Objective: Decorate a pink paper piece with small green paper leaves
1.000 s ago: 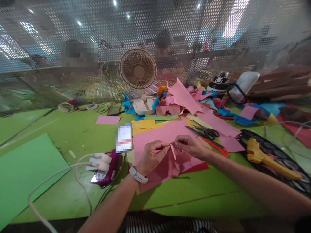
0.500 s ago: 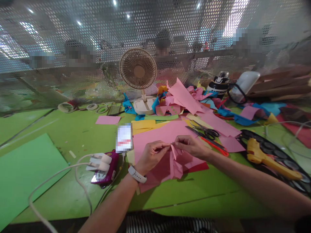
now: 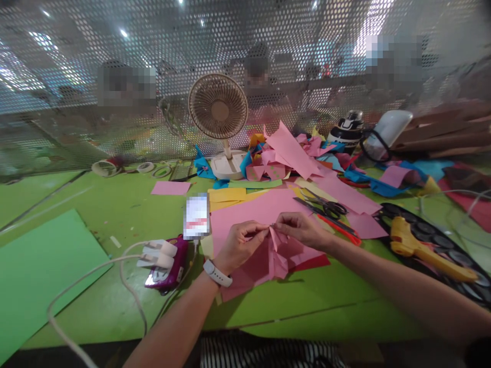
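Note:
Between my two hands is a folded pink paper piece (image 3: 278, 263), its creased strips hanging below my fingertips. My left hand (image 3: 245, 243), with a white band at the wrist, pinches its upper edge from the left. From the right, my right hand (image 3: 301, 227) pinches the same top part, the fingertips of both hands nearly meeting. Under them lies a large pink paper sheet (image 3: 230, 214), with a red sheet (image 3: 312, 261) showing at its lower right. Scissors (image 3: 332, 208) and an orange-handled cutter (image 3: 345, 230) lie right of my right hand.
A phone (image 3: 196, 217) and a purple power strip (image 3: 169, 271) with plugs and cables are on the left, near a green sheet (image 3: 46, 271). Behind stand a fan (image 3: 219, 110) and a heap of paper scraps (image 3: 291, 148). A yellow glue gun (image 3: 429, 255) rests on a black tray (image 3: 418, 220).
Both hands keep their pinch on the folded pink paper in nearly the same place. The view has shifted very slightly.

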Demonstrator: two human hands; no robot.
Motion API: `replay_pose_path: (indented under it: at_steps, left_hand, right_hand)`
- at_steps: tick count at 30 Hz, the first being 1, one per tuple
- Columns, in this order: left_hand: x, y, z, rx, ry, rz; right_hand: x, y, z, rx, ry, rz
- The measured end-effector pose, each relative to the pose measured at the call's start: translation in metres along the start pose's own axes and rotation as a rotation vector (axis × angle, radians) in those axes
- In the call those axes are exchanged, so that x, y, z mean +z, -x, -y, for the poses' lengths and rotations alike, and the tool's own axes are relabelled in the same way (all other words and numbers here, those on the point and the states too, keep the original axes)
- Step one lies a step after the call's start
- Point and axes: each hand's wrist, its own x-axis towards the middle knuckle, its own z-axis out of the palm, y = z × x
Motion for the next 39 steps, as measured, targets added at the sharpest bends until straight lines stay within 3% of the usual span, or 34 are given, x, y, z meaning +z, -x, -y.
replay_pose_path:
  at_steps: [15,22,29,39]
  left_hand:
    - [0.000,-0.002,0.001,-0.206,0.303,0.028]
    - [0.008,-0.001,0.003,-0.201,0.221,0.062]
    - [0.012,-0.002,0.005,-0.228,0.275,0.069]
    - [0.018,-0.001,0.007,-0.240,0.294,0.067]
  right_hand:
    - [0.004,0.002,0.003,-0.123,0.238,-0.136]
    - [0.005,0.001,0.004,-0.118,0.222,-0.189]
    - [0.007,0.003,0.004,-0.109,0.103,-0.132]
    - [0.017,0.005,0.007,-0.099,0.104,-0.249]
